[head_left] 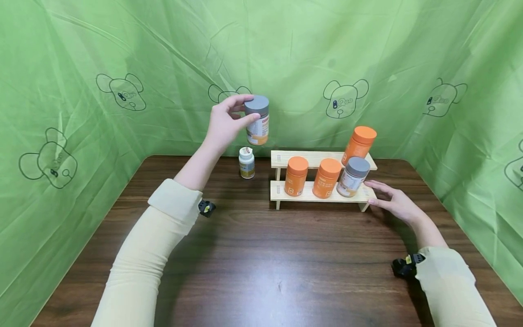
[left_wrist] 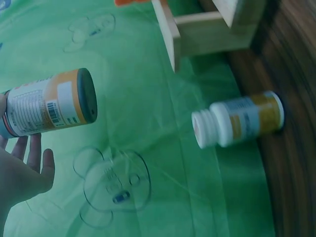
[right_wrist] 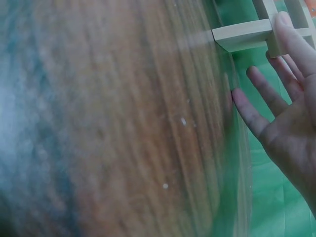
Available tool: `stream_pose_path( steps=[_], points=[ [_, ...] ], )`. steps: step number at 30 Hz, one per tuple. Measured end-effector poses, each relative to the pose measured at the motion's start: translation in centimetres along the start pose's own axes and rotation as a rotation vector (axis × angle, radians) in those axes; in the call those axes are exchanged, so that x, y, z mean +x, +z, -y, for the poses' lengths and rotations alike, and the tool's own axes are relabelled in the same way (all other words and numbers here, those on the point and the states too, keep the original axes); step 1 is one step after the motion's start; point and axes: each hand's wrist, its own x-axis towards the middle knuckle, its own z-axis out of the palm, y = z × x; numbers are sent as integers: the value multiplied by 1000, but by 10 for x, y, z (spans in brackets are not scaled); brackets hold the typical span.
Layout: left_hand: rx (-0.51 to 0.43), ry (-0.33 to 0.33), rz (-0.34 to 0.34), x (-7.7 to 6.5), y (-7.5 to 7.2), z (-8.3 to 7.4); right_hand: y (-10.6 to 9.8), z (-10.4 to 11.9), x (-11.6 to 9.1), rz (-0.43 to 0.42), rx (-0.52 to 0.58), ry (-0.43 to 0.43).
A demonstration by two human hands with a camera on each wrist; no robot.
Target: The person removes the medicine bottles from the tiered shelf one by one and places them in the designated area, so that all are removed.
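Observation:
High above the back of the table, my left hand (head_left: 225,119) grips a grey-lidded supplement bottle (head_left: 258,131) by its lid, thumb in front and fingers behind. The left wrist view shows this bottle's barcoded label and dark base. Below it on the table stands a small white pill bottle (head_left: 247,164). My right hand (head_left: 394,204) holds the right end of a two-tier wooden rack (head_left: 323,159), its thumb at the front edge of the lower shelf and its fingers at the back. In the right wrist view the thumb (right_wrist: 291,37) lies against the plank while the other fingers spread out.
On the lower shelf stand two orange bottles, one left (head_left: 296,177) and one middle (head_left: 327,178), plus a grey-lidded bottle (head_left: 353,177) beside the right hand. Another orange bottle (head_left: 359,144) stands at the upper shelf's right end. Green cloth (head_left: 286,54) encloses the brown wooden table (head_left: 261,259).

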Motion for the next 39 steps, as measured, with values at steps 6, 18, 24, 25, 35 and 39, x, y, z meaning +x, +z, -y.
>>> stream_pose_path(
  steps=[6,18,24,25,35,39],
  points=[
    [-14,4,-45,-1,-20,15,0,-2,-2,-4,-24,-5],
    [-15,-44,-96,-7,-52,47,1,2,-3,13,-43,-33],
    [16,-70,-132,-12,-62,62,0,3,-3,10,-36,-17],
    [21,-77,-135,-13,-64,64,0,3,-3,6,-34,-12],
    [109,-90,-125,-35,-63,70,0,2,-1,11,-13,-27],
    [102,-103,-147,-40,-58,77,0,-1,-1,9,-41,-33]
  ],
)
